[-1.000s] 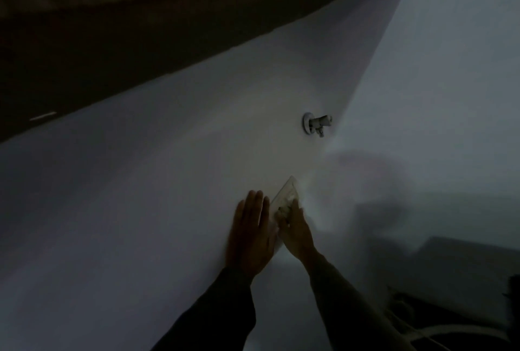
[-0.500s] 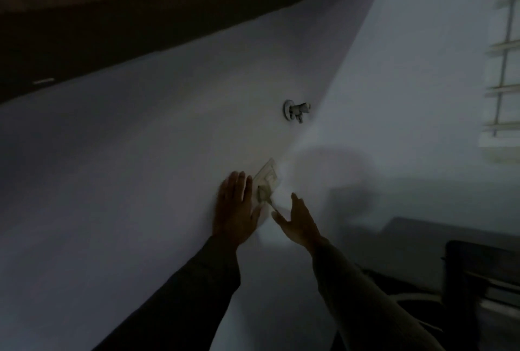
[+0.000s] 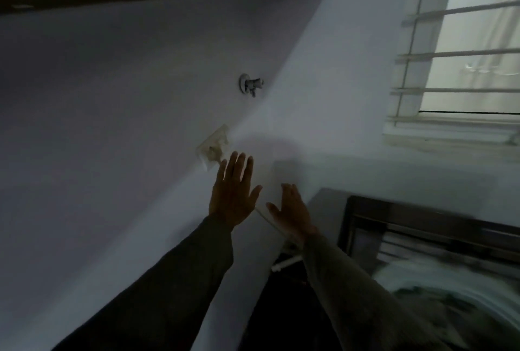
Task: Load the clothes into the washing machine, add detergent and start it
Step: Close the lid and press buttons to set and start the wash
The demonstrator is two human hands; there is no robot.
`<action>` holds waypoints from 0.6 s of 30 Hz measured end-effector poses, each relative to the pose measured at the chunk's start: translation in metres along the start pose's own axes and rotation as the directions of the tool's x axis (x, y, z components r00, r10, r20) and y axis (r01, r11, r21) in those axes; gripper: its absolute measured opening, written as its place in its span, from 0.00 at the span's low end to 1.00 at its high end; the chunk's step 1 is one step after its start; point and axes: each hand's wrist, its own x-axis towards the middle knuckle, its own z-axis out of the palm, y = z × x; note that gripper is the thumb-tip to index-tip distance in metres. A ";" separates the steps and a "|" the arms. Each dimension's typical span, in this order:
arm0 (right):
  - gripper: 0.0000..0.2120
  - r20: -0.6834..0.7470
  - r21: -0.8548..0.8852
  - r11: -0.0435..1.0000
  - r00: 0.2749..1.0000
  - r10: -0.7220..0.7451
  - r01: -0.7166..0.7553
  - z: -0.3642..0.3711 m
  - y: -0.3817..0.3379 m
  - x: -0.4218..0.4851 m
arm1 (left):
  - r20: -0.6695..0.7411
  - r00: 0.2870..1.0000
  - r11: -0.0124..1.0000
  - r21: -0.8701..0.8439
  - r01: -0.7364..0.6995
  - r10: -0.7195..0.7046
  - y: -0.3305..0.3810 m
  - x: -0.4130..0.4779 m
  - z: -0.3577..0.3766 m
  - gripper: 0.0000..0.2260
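Both arms reach forward; the left hand [image 3: 233, 196] and right hand [image 3: 292, 211] are spread flat and empty, just below the wall socket [image 3: 213, 146]. The washing machine [image 3: 439, 274] sits lower right.

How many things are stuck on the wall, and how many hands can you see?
Socket plates: 1
Taps: 1
Windows: 1
Hands: 2, the left hand and the right hand, both open and holding nothing
Total: 5
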 end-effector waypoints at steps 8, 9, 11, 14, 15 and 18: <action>0.37 0.045 -0.262 0.965 0.999 0.003 0.009 -0.051 0.059 -0.095 | 0.037 0.998 0.993 -0.113 -0.047 0.051 0.102 -0.055 -0.016 0.32; 0.37 0.054 -0.271 0.963 0.998 0.016 -0.001 -0.058 0.067 -0.108 | 0.045 0.997 0.990 -0.128 -0.057 0.063 0.114 -0.064 -0.018 0.32; 0.37 0.060 -0.283 0.959 0.998 0.036 -0.017 -0.072 0.082 -0.133 | 0.068 0.995 0.984 -0.165 -0.061 0.073 0.140 -0.080 -0.021 0.31; 0.37 0.065 -0.330 0.943 0.996 0.062 -0.037 -0.093 0.105 -0.169 | 0.117 0.988 0.974 -0.216 -0.072 0.099 0.178 -0.105 -0.024 0.31; 0.37 0.057 -0.354 0.934 0.996 0.065 -0.041 -0.099 0.112 -0.181 | 0.132 0.985 0.968 -0.240 -0.079 0.113 0.190 -0.114 -0.024 0.31; 0.37 0.029 -0.390 0.919 0.997 0.075 -0.058 -0.119 0.129 -0.217 | 0.117 0.980 0.945 -0.306 -0.119 0.161 0.220 -0.139 -0.025 0.30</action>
